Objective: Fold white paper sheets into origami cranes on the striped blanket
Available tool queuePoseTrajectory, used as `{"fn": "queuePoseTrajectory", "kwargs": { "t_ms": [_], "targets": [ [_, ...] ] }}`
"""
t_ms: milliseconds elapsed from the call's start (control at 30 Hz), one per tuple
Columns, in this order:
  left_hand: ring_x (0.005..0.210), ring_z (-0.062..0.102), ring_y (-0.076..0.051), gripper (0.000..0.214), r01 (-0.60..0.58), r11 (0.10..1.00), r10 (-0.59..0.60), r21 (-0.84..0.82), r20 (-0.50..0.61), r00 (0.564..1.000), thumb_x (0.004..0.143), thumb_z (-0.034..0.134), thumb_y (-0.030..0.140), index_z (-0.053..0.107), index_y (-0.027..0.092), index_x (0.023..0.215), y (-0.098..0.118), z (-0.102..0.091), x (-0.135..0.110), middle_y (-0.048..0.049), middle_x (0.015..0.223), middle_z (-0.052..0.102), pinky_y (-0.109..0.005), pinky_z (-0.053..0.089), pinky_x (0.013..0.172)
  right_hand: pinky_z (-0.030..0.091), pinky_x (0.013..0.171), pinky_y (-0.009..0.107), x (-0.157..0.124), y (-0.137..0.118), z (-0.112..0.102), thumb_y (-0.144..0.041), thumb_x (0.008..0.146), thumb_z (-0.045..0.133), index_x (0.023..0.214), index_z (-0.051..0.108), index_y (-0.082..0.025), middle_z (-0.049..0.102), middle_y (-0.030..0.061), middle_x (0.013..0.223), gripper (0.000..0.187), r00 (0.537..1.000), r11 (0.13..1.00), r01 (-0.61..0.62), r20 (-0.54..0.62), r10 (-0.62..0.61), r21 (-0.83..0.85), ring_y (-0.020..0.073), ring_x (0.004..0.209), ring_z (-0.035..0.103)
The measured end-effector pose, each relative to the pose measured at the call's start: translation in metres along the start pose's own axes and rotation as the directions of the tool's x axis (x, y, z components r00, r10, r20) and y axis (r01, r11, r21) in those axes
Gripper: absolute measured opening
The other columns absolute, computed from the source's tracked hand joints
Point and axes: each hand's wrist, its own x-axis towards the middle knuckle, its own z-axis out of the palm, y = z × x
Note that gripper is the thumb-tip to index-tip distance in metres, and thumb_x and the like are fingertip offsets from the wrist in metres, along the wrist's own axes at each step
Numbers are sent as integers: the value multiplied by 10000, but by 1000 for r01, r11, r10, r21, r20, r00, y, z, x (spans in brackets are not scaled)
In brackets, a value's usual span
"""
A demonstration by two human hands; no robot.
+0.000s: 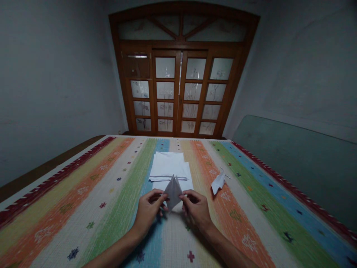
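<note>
Between my two hands is a folded paper (173,193), greyish and kite-shaped, with pointed tips at its top. My left hand (150,208) pinches its left corner between thumb and fingers. On the opposite side, my right hand (197,208) grips the right corner the same way. The paper is held up above the tablecloth, in front of a stack of white paper sheets (169,163). To the right of my right hand lies a folded white paper figure (218,183) with thin pointed ends, perhaps an origami bird.
A striped, colourful tablecloth (111,208) covers the table under my hands. Beyond its far edge stands a wooden door with glass panes (180,93). A pale green panel (295,160) runs along the right side, against the wall.
</note>
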Motion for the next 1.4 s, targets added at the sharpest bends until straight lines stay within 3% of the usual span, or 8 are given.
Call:
{"fn": "queuePoseTrajectory", "kwargs": {
  "t_ms": [133,267,433,600,733,933,1133,1400],
  "targets": [
    [562,703,-188,328,-28,999,28,-41,2,1000,665,811,441,674,151,737,3,0,-1,-12,682,691,-212,500,404,453,344,224,-2,-2,1,-475,623,835,659,727,-159,691,39,571,335,1000,997,18,-4,-18,70,142,367,582],
    [642,712,-196,284,-82,996,84,-33,38,996,699,796,414,688,153,732,3,-1,-1,-20,680,699,-232,549,493,453,351,210,-2,-4,0,-487,624,850,657,712,-162,668,25,523,354,999,998,47,-19,-46,43,167,389,633],
    [629,686,-168,250,-159,987,158,20,37,987,736,776,383,662,162,705,-1,-2,-1,-13,666,703,-233,551,561,554,472,262,-3,-1,0,-535,640,838,653,675,-172,716,60,588,399,998,997,59,9,-59,59,215,541,709],
    [591,669,-156,277,-126,992,125,22,21,992,724,788,388,608,178,738,-7,-3,1,6,636,698,-231,528,580,572,540,291,-2,5,2,-547,628,846,671,627,-179,714,52,598,430,1000,994,9,12,-10,105,204,547,695],
    [581,656,-155,321,-89,996,88,22,30,996,732,776,396,595,190,901,-12,-4,3,20,615,697,-231,502,591,559,567,283,-2,9,3,-496,652,845,894,650,-178,685,-2,576,445,999,991,-11,35,7,130,177,530,662],
    [628,630,-153,337,-125,985,114,117,98,989,754,726,335,587,189,1024,-22,-6,5,41,649,640,-233,474,614,556,576,297,-1,12,2,-436,695,785,973,692,-160,672,0,600,403,997,999,-17,74,14,33,195,580,657],
    [638,588,-140,420,-145,978,118,147,183,976,772,697,311,544,198,1147,-25,-7,7,62,660,580,-225,453,623,518,543,270,0,16,-2,-358,724,708,1147,615,-172,613,-53,575,471,989,998,-3,145,11,-58,172,535,623],
    [716,622,-162,381,-167,966,121,197,226,967,808,657,299,564,206,1166,-14,-4,-2,8,797,638,-251,483,656,496,594,266,-1,14,-3,-265,734,660,1013,698,-184,686,33,778,293,984,983,104,159,-79,-154,188,676,631]
  ]
}}
